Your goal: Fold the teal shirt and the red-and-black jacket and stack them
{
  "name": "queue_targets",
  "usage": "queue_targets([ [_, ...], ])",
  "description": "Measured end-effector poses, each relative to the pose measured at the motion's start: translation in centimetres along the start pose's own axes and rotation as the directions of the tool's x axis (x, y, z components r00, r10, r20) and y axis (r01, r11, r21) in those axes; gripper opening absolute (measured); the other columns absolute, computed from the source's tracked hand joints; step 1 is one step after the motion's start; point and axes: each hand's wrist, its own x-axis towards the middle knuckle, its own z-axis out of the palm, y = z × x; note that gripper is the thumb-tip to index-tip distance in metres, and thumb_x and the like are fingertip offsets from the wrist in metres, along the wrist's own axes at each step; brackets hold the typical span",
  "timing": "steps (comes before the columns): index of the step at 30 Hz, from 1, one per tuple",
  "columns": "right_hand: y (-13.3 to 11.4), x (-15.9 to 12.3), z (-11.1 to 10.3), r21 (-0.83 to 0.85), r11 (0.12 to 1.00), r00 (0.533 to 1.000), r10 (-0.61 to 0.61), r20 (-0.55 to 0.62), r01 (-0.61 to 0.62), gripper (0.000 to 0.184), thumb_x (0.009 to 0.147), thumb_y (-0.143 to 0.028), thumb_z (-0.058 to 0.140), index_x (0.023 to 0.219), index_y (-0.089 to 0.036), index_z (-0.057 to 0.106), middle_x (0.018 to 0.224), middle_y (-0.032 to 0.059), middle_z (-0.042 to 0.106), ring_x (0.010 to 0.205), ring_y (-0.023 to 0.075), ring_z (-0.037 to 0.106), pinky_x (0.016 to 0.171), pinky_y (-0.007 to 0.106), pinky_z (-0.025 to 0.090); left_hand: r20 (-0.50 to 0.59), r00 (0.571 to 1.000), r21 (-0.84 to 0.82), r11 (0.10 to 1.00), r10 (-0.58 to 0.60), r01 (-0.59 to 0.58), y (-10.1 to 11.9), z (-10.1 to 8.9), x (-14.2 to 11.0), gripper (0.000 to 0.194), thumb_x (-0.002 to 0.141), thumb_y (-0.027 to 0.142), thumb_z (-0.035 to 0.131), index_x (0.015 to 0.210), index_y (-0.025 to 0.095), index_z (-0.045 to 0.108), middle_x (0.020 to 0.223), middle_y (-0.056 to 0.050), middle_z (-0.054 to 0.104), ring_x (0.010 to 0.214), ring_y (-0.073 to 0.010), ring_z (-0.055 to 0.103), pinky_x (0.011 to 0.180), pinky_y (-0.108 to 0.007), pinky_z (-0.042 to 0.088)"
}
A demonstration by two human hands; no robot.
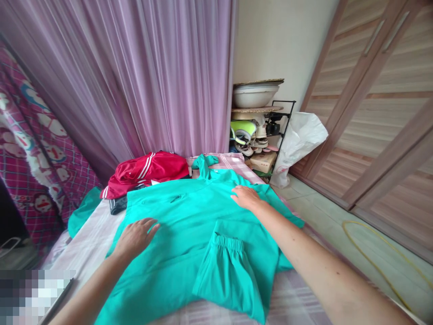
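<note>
A teal green long-sleeved garment [162, 257] lies spread out on the bed, with light folds across its body. One sleeve is folded inward over the near part, and its gathered elastic cuff [228, 243] points away from me. My left hand [137, 234] is over the left part of the cloth, palm down, its fingers stretched and holding nothing. Farther off to the right, my right hand [246, 197] is at the garment's upper part, with its fingers loosely extended. Whether either palm presses on the fabric is hard to see.
Red clothing [149, 171] with white stripes lies beyond the garment, on dark cloth. A purple curtain [176, 81] hangs behind. Right of the bed stand a rack [286, 122] with shoes and a basin [255, 95], a white bag [301, 135] and a wooden wardrobe [368, 108]. Yellow cord [365, 262] crosses the floor.
</note>
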Motion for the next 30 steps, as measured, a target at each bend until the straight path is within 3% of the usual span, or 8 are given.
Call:
queue_targets([
  [4, -3.0, 3.7, 0.3, 0.006, 0.996, 0.994, -0.091, -0.066, 0.091, 0.048, 0.097, -0.039, 0.044, 0.141, -0.023, 0.055, 0.153, 0.0111, 0.045, 0.137, 0.0301, 0.043, 0.110, 0.044, 0.037, -0.090, 0.996, 0.028, 1.000, 0.008, -0.005, 0.6, 0.0, 5.2, 0.052, 0.096, 0.052, 0.040, 0.139, 0.028, 0.057, 0.149, -0.008, 0.052, 0.139, -0.0309, 0.044, 0.115, -0.050, 0.032],
  [9, -5.0, 8.0, 2.0, 0.021, 0.988, 0.982, -0.152, -0.114, 0.156, 0.053, 0.099, -0.045, 0.037, 0.149, -0.028, 0.044, 0.161, 0.0070, 0.033, 0.147, 0.0284, 0.026, 0.118, 0.052, 0.022, -0.004, 0.993, 0.005, 0.993, -0.114, 0.114, 0.6, 1.5, 11.3, 0.062, 0.096, 0.059, 0.034, 0.153, 0.034, 0.035, 0.164, -0.007, 0.026, 0.150, -0.0342, 0.021, 0.117, -0.064, 0.017],
  [15, -1.4, 9.8, 7.0, 0.028, 0.982, 0.977, 0.183, 0.105, -0.187, 0.064, 0.098, -0.059, 0.023, 0.156, -0.031, 0.028, 0.165, 0.0065, 0.020, 0.151, 0.0293, 0.017, 0.117, 0.062, 0.014, 0.132, 0.948, -0.031, 0.955, -0.290, 0.296, -2.9, 5.1, 13.1, 0.070, 0.093, 0.068, 0.027, 0.156, 0.037, 0.023, 0.165, -0.010, 0.022, 0.149, -0.0400, 0.021, 0.109, -0.076, 0.018],
  [19, -0.5, 9.9, 7.4, 0.039, 0.977, 0.972, 0.206, 0.113, -0.212, 0.065, 0.098, -0.060, 0.022, 0.157, -0.032, 0.026, 0.166, 0.0060, 0.018, 0.151, 0.0273, 0.014, 0.118, 0.060, 0.013, 0.134, 0.947, -0.030, 0.954, -0.292, 0.298, -3.3, 5.0, 13.2, 0.069, 0.093, 0.066, 0.027, 0.156, 0.037, 0.022, 0.165, -0.010, 0.021, 0.150, -0.0380, 0.020, 0.111, -0.074, 0.017],
  [23, -1.6, 8.2, 5.3, 0.045, 0.983, 0.976, 0.172, 0.135, -0.179, 0.063, 0.099, -0.054, 0.025, 0.156, -0.027, 0.029, 0.165, 0.0089, 0.021, 0.150, 0.0281, 0.019, 0.118, 0.057, 0.019, 0.065, 0.956, 0.014, 0.958, -0.285, 0.285, -1.5, 4.0, 11.1, 0.065, 0.097, 0.056, 0.027, 0.156, 0.027, 0.028, 0.164, -0.011, 0.024, 0.150, -0.0338, 0.021, 0.115, -0.067, 0.018],
  [26, -1.3, 4.3, 4.4, 0.058, 0.996, 0.997, 0.069, 0.031, -0.071, 0.062, 0.099, -0.055, 0.026, 0.155, -0.030, 0.030, 0.164, 0.0073, 0.024, 0.150, 0.0272, 0.021, 0.118, 0.055, 0.020, -0.020, 0.988, 0.037, 0.987, -0.156, 0.157, -0.2, 4.3, 6.1, 0.062, 0.099, 0.051, 0.029, 0.155, 0.025, 0.032, 0.163, -0.009, 0.026, 0.151, -0.0318, 0.020, 0.117, -0.063, 0.017],
  [28, 0.2, 0.9, 5.0, 0.035, 0.999, 1.000, -0.001, -0.027, 0.002, 0.060, 0.098, -0.056, 0.025, 0.154, -0.034, 0.033, 0.164, 0.0048, 0.026, 0.150, 0.0264, 0.021, 0.118, 0.055, 0.019, -0.012, 0.999, 0.037, 0.998, -0.043, 0.044, 0.1, 5.0, 2.2, 0.060, 0.098, 0.053, 0.031, 0.154, 0.032, 0.032, 0.164, -0.005, 0.025, 0.151, -0.0313, 0.019, 0.118, -0.064, 0.015],
  [30, 2.5, -2.1, 6.0, -0.018, 1.000, 1.000, 0.003, -0.014, -0.003, 0.059, 0.098, -0.056, 0.026, 0.151, -0.034, 0.039, 0.163, 0.0048, 0.029, 0.149, 0.0281, 0.023, 0.118, 0.057, 0.018, 0.039, 0.999, 0.026, 0.999, -0.038, 0.037, -0.2, 5.6, -1.1, 0.058, 0.098, 0.054, 0.031, 0.153, 0.037, 0.031, 0.163, -0.003, 0.025, 0.151, -0.0325, 0.021, 0.115, -0.067, 0.016],
])
